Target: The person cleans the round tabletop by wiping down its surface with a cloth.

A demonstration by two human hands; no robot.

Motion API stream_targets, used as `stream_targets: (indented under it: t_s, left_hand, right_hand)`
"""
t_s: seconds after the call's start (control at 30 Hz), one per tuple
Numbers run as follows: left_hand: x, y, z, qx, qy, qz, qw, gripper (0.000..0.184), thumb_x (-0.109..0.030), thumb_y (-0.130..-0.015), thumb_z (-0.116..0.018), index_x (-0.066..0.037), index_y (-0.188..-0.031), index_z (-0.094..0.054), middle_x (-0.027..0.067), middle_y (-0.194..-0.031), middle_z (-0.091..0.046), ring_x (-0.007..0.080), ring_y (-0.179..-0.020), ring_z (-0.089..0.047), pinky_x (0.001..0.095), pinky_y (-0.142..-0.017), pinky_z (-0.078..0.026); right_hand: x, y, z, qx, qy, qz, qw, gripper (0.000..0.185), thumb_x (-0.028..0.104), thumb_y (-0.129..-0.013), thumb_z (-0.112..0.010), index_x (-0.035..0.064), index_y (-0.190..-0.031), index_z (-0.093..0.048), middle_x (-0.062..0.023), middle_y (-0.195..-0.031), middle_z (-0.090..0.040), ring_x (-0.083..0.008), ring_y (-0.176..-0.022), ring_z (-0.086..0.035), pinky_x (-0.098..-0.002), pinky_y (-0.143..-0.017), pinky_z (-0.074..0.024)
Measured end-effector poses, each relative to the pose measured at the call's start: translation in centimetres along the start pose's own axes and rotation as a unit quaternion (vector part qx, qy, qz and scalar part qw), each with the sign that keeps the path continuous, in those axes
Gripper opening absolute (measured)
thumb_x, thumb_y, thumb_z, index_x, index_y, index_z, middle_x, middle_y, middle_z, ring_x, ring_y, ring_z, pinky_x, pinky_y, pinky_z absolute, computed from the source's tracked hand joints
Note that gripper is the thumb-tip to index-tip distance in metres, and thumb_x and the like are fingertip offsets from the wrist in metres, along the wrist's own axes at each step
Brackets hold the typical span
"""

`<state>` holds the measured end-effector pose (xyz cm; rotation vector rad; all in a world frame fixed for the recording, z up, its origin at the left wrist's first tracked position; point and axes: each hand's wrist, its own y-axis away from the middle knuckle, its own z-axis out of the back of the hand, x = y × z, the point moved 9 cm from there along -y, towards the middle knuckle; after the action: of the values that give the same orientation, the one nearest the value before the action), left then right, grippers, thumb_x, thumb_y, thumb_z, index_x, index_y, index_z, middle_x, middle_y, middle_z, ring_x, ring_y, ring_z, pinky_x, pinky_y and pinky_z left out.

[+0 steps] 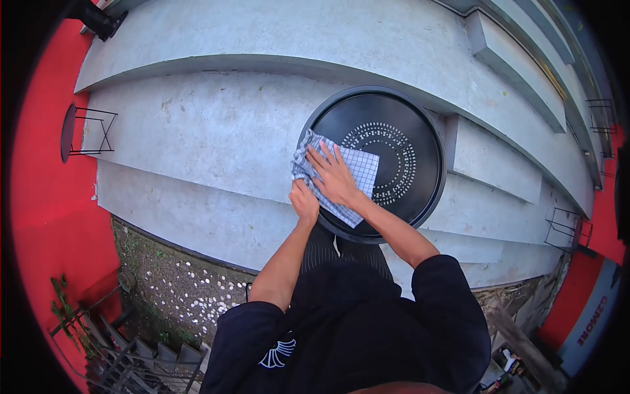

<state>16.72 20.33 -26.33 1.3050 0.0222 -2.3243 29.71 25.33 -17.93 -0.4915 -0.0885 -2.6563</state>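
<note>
A round black tray-like table top (420,125) with a ring of white dotted marks lies in front of my legs. Across its left part is a checked grey and white cloth (364,167), bunched up at the left rim. My right hand (336,176) rests flat on the cloth with its fingers spread. At the left rim my left hand (304,199) is closed, its fingers gripping the cloth's lower left edge. The underside of the round top is hidden.
Wide pale concrete steps (197,125) surround the round top. At the far left stands a small round table (68,132) with thin black legs. Metal frames (566,228) are at the right. Pebbled ground (190,289) and metal stairs (144,358) lie lower left.
</note>
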Motion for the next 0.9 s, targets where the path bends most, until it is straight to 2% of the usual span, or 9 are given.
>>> stream_targets:
  t_s: [0.1, 0.13, 0.2, 0.23, 0.33, 0.47, 0.6, 0.77, 0.9]
  left_hand:
    - [-0.2, 1.5, -0.6, -0.105, -0.114, -0.257, 0.954, 0.05, -0.032, -0.114, -0.037, 0.008, -0.095, -0.061, 0.0335, -0.088, -0.061, 0.0529, -0.085, -0.055, 0.0532, -0.077, -0.043]
    - [-0.9, 1.2, -0.2, -0.107, -0.119, -0.256, 0.953, 0.05, -0.032, -0.114, -0.037, 0.008, -0.095, -0.061, 0.0335, -0.088, -0.061, 0.0529, -0.085, -0.055, 0.0532, -0.077, -0.043]
    - [0.8, -0.6, -0.7, 0.035, 0.141, -0.038, 0.989, 0.054, -0.036, -0.115, -0.037, 0.007, -0.091, -0.058, 0.0263, -0.08, -0.058, 0.0381, -0.075, -0.05, 0.0474, -0.075, -0.042]
    - [1.2, -0.6, -0.8, 0.061, 0.161, 0.0, 0.985, 0.058, -0.04, -0.116, -0.035, 0.006, -0.087, -0.055, 0.0163, -0.077, -0.053, 0.0247, -0.077, -0.045, 0.0432, -0.074, -0.042]
    - [0.3, -0.8, -0.7, 0.09, 0.19, -0.014, 0.978, 0.058, -0.041, -0.116, -0.034, 0.006, -0.086, -0.052, 0.0093, -0.078, -0.05, 0.0178, -0.081, -0.046, 0.0424, -0.074, -0.042]
    - [-1.0, -0.4, -0.2, 0.064, 0.223, -0.016, 0.973, 0.056, -0.037, -0.117, -0.034, 0.002, -0.08, -0.049, 0.0019, -0.073, -0.048, 0.0135, -0.075, -0.043, 0.0366, -0.07, -0.04]
    - [-0.4, -0.5, -0.9, 0.058, 0.276, -0.027, 0.959, 0.058, -0.041, -0.116, -0.033, 0.006, -0.089, -0.055, 0.0087, -0.079, -0.055, 0.0191, -0.078, -0.047, 0.0399, -0.075, -0.044]
    - [0.7, -0.6, -1.2, 0.07, 0.265, 0.007, 0.962, 0.064, -0.045, -0.116, -0.034, 0.004, -0.079, -0.054, 0.0084, -0.073, -0.055, 0.0203, -0.073, -0.047, 0.0405, -0.071, -0.042]
    - [0.1, -0.1, -1.1, 0.073, 0.271, 0.021, 0.96, 0.065, -0.046, -0.115, -0.033, 0.004, -0.079, -0.053, 0.0084, -0.073, -0.055, 0.02, -0.074, -0.048, 0.0411, -0.071, -0.042]
  right_hand:
    - [-0.9, 0.8, 0.3, 0.034, -0.006, 0.059, 0.998, 0.069, 0.039, -0.1, -0.06, 0.0094, -0.16, -0.043, -0.0086, -0.17, -0.033, -0.035, -0.159, -0.023, -0.0556, -0.13, -0.0144]
    - [-1.6, 0.4, 0.4, 0.036, -0.001, 0.084, 0.996, 0.07, 0.04, -0.099, -0.061, 0.0117, -0.161, -0.042, -0.0072, -0.171, -0.033, -0.0334, -0.159, -0.023, -0.0548, -0.13, -0.0151]
    - [-4.8, -1.5, 1.2, -0.011, 0.02, 0.047, 0.999, 0.07, 0.041, -0.1, -0.059, 0.0143, -0.162, -0.039, -0.0059, -0.171, -0.033, -0.033, -0.159, -0.024, -0.0544, -0.13, -0.0159]
    - [-6.9, -2.5, 1.7, -0.047, 0.038, 0.014, 0.998, 0.068, 0.041, -0.102, -0.057, 0.0144, -0.162, -0.039, -0.0063, -0.171, -0.033, -0.0343, -0.159, -0.024, -0.0546, -0.13, -0.0161]
    - [-11.0, -4.7, 2.4, -0.101, 0.044, -0.095, 0.989, 0.062, 0.04, -0.105, -0.052, 0.0148, -0.161, -0.042, -0.0071, -0.17, -0.034, -0.0362, -0.158, -0.024, -0.0571, -0.129, -0.0153]
    - [-8.8, -3.2, 2.3, -0.145, 0.062, -0.161, 0.974, 0.058, 0.036, -0.106, -0.053, 0.0128, -0.159, -0.046, -0.0068, -0.171, -0.033, -0.0372, -0.159, -0.021, -0.0594, -0.128, -0.0137]
    - [0.4, 2.8, 0.1, 0.023, -0.046, 0.051, 0.997, 0.058, 0.03, -0.1, -0.064, 0.0135, -0.154, -0.053, -0.0036, -0.171, -0.033, -0.0346, -0.159, -0.023, -0.0589, -0.129, -0.0135]
    - [2.6, 14.9, -0.6, 0.16, -0.117, 0.015, 0.98, 0.07, 0.008, -0.086, -0.071, 0.0172, -0.153, -0.054, 0.0007, -0.171, -0.033, -0.0308, -0.16, -0.021, -0.0567, -0.131, -0.0138]
    - [2.7, 16.1, 0.5, 0.145, -0.123, 0.03, 0.981, 0.077, 0.0, -0.081, -0.07, 0.0138, -0.155, -0.051, 0.0, -0.171, -0.033, -0.0324, -0.16, -0.021, -0.0585, -0.131, -0.0129]
